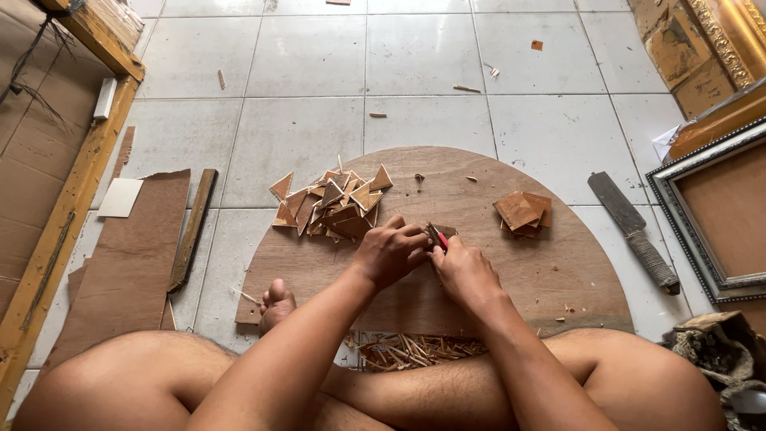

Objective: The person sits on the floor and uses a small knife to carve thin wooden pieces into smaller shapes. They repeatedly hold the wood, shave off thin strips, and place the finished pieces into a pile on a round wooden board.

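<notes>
My left hand (pixel 391 251) grips a small brown wooden piece (pixel 444 231) on a rounded plywood board (pixel 558 279) lying on the tiled floor. My right hand (pixel 463 267) is closed around a small red-handled cutter (pixel 438 237), its tip against that piece. Both hands meet at the middle of the board. A heap of cut wooden triangles (pixel 331 203) lies just beyond my left hand. A short stack of square wooden pieces (pixel 523 211) sits to the right of my hands.
A machete with a wrapped handle (pixel 634 231) lies on the tiles at right, beside picture frames (pixel 718 211). Wooden slivers (pixel 415 349) pile up by my crossed legs. Plywood sheets and a wooden strip (pixel 191 227) lie at left.
</notes>
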